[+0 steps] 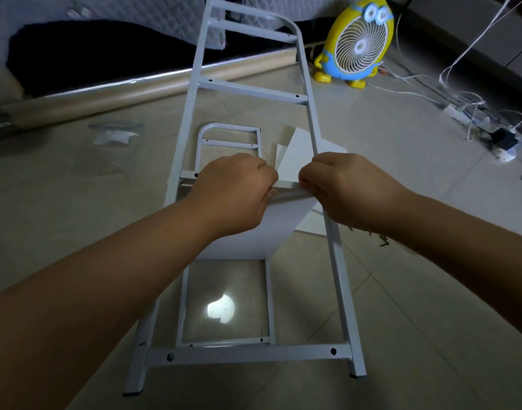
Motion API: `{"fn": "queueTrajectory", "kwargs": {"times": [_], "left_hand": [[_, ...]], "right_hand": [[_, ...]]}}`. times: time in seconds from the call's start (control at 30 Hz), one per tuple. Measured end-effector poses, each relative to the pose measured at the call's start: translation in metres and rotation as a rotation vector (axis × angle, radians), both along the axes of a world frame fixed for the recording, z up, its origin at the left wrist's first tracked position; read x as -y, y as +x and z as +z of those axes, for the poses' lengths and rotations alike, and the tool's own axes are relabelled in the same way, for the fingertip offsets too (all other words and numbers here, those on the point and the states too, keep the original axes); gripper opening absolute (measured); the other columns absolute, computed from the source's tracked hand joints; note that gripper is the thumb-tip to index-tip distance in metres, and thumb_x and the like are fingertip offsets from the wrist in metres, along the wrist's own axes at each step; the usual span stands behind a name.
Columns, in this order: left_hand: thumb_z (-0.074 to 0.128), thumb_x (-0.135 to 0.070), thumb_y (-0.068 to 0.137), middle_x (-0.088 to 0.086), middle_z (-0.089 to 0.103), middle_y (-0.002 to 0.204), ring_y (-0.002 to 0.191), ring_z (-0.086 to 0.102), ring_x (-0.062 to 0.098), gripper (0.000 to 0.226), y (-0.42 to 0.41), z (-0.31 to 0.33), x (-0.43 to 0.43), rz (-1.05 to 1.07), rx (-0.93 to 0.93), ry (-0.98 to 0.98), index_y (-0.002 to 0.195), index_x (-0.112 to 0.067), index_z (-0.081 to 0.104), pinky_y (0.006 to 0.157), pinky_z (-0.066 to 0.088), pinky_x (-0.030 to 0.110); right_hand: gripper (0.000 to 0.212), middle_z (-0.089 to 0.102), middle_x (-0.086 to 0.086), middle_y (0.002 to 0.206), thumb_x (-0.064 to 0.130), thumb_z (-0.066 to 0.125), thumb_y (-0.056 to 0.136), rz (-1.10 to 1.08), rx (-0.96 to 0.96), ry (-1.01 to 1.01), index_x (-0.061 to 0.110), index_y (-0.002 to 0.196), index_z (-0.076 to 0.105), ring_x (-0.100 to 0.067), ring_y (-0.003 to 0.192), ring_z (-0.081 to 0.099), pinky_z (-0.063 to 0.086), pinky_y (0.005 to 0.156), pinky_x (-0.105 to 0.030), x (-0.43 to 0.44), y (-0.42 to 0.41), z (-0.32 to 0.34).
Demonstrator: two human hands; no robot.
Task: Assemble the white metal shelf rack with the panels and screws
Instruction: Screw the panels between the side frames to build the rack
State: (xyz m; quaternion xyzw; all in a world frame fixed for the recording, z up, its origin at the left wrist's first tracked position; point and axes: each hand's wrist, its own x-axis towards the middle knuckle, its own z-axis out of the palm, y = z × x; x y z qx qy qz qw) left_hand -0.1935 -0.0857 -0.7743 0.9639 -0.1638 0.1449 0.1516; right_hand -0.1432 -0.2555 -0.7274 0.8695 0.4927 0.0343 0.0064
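white painted metal frame (254, 90), matt white panel (265, 232), glossy tiled floor (416, 261), plastic fan (359, 44).

1 view, worn on the head, looks forward and steeply down along the frame (248, 355) from above its near end, close enough that both forearms (106, 276) fill the bottom corners. Past the frame's far end it reaches the fan (359, 42) and bed (76, 13); to either side, floor (416, 202).

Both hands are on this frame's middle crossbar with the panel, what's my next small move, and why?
Probably slide the panel flush along the crossbar: left hand and right hand grip it there, yet the screw hole beside them looks empty.
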Motion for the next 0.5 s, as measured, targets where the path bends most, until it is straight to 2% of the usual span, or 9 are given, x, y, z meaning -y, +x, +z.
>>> {"fn": "queueTrajectory", "kwargs": {"times": [0.07, 0.17, 0.23, 0.3, 0.37, 0.4, 0.47, 0.5], "left_hand": [[0.048, -0.022, 0.093, 0.013, 0.062, 0.093, 0.085, 0.053, 0.028, 0.025, 0.001, -0.001, 0.001, 0.007, -0.006, -0.002, 0.101, -0.004, 0.063, 0.066, 0.032, 0.031], [0.043, -0.025, 0.095, 0.009, 0.060, 0.098, 0.082, 0.044, 0.018, 0.027, 0.002, 0.000, 0.001, 0.000, -0.051, 0.003, 0.105, -0.008, 0.061, 0.068, 0.030, 0.029], [0.042, -0.025, 0.095, 0.008, 0.059, 0.097, 0.080, 0.039, 0.015, 0.026, 0.003, 0.000, 0.001, -0.004, -0.056, 0.003, 0.105, -0.009, 0.060, 0.068, 0.029, 0.028], [0.043, -0.021, 0.094, 0.009, 0.060, 0.090, 0.078, 0.045, 0.019, 0.024, 0.004, -0.001, 0.000, 0.002, -0.003, -0.008, 0.097, -0.006, 0.062, 0.064, 0.029, 0.029], [0.048, -0.014, 0.086, 0.011, 0.060, 0.072, 0.064, 0.053, 0.027, 0.021, 0.002, -0.001, -0.002, -0.018, 0.032, 0.017, 0.079, -0.003, 0.065, 0.056, 0.030, 0.026], [0.051, -0.014, 0.079, 0.011, 0.059, 0.063, 0.056, 0.054, 0.029, 0.020, 0.001, -0.001, -0.003, -0.035, 0.042, 0.002, 0.072, -0.002, 0.065, 0.053, 0.030, 0.025], [0.052, -0.014, 0.075, 0.011, 0.058, 0.060, 0.053, 0.054, 0.030, 0.019, 0.000, 0.001, -0.003, -0.044, 0.044, 0.000, 0.068, -0.002, 0.065, 0.052, 0.031, 0.024], [0.051, -0.014, 0.079, 0.011, 0.059, 0.063, 0.057, 0.056, 0.031, 0.020, 0.000, 0.000, -0.002, -0.039, 0.038, 0.004, 0.072, -0.002, 0.066, 0.054, 0.031, 0.025]], "right_hand": [[0.007, 0.058, -0.016, 0.059, -0.009, 0.058, 0.065, 0.053, -0.005, 0.003, -0.003, 0.068, 0.061, -0.031, 0.048, 0.055, 0.043, 0.049, -0.025, -0.002, 0.000, 0.007], [0.018, 0.065, -0.016, 0.064, 0.002, 0.049, 0.073, -0.011, -0.109, 0.087, -0.004, 0.074, 0.065, -0.027, 0.055, 0.060, 0.040, 0.057, -0.019, -0.008, 0.006, 0.024], [0.020, 0.067, -0.012, 0.070, 0.001, 0.049, 0.082, -0.075, -0.208, 0.178, -0.005, 0.083, 0.067, -0.004, 0.056, 0.056, 0.034, 0.059, -0.008, -0.005, 0.009, 0.030], [0.017, 0.064, -0.005, 0.073, -0.002, 0.051, 0.087, -0.150, -0.309, 0.221, -0.005, 0.091, 0.067, 0.009, 0.054, 0.051, 0.036, 0.062, 0.001, 0.004, 0.008, 0.029], [0.018, 0.063, -0.004, 0.073, 0.000, 0.052, 0.085, -0.184, -0.305, 0.245, -0.005, 0.091, 0.068, 0.003, 0.053, 0.049, 0.036, 0.063, 0.003, 0.010, 0.002, 0.026], [0.020, 0.063, -0.005, 0.072, 0.002, 0.050, 0.081, -0.176, -0.282, 0.251, -0.005, 0.088, 0.068, -0.001, 0.059, 0.049, 0.036, 0.064, 0.003, 0.013, 0.000, 0.025], [0.023, 0.065, -0.006, 0.069, 0.002, 0.048, 0.074, -0.164, -0.248, 0.227, -0.004, 0.082, 0.069, -0.003, 0.074, 0.050, 0.037, 0.058, 0.000, 0.015, -0.003, 0.023], [0.022, 0.066, -0.008, 0.068, 0.000, 0.049, 0.072, -0.154, -0.234, 0.201, -0.004, 0.080, 0.069, -0.006, 0.080, 0.050, 0.032, 0.058, -0.002, 0.015, -0.003, 0.022]]}}
